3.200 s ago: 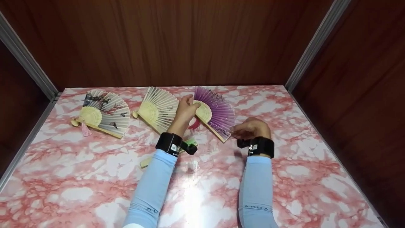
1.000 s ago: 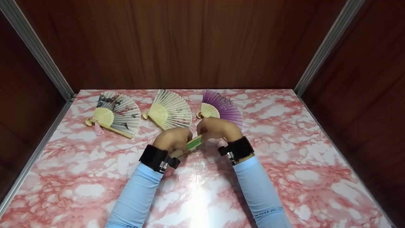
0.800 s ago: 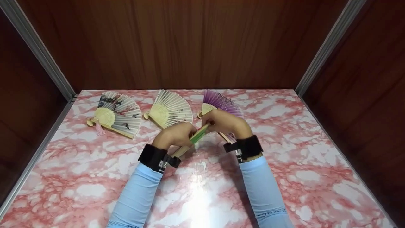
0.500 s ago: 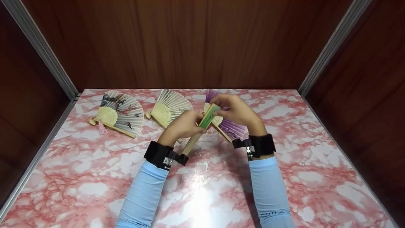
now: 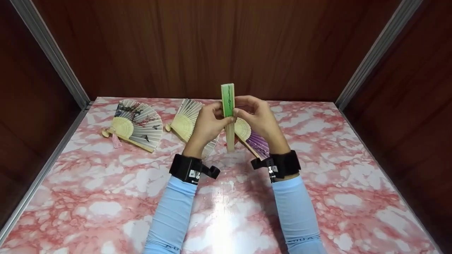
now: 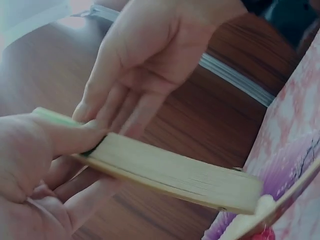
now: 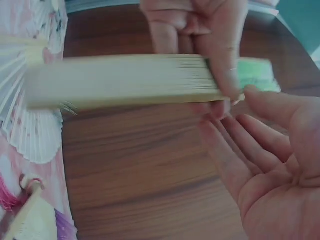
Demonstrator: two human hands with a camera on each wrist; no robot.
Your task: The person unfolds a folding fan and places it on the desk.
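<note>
A folded fan (image 5: 228,100) with a green printed end and pale bamboo ribs stands nearly upright between both hands, raised off the table. My left hand (image 5: 207,123) grips it around the middle, thumb across the near face, as the left wrist view also shows with the pale rib stack (image 6: 175,172). At the green end, my right hand (image 5: 262,118) pinches the fan's edge between thumb and fingers. In the right wrist view, the right hand (image 7: 280,155) is partly curled beside the ribs (image 7: 125,80). Behind the hands, a spread purple fan (image 5: 257,143) is partly covered.
On the red-and-white marbled table (image 5: 106,208), a spread cream fan (image 5: 183,125) lies left of the purple one. Farther left lies a patterned fan (image 5: 146,125) with a pink tassel (image 5: 116,141). Dark wood panels (image 5: 212,46) enclose the back and sides.
The folded green fan lay on the table at first. Both hands have since left the purple fan, picked up the green one, raised it and turned it upright.
</note>
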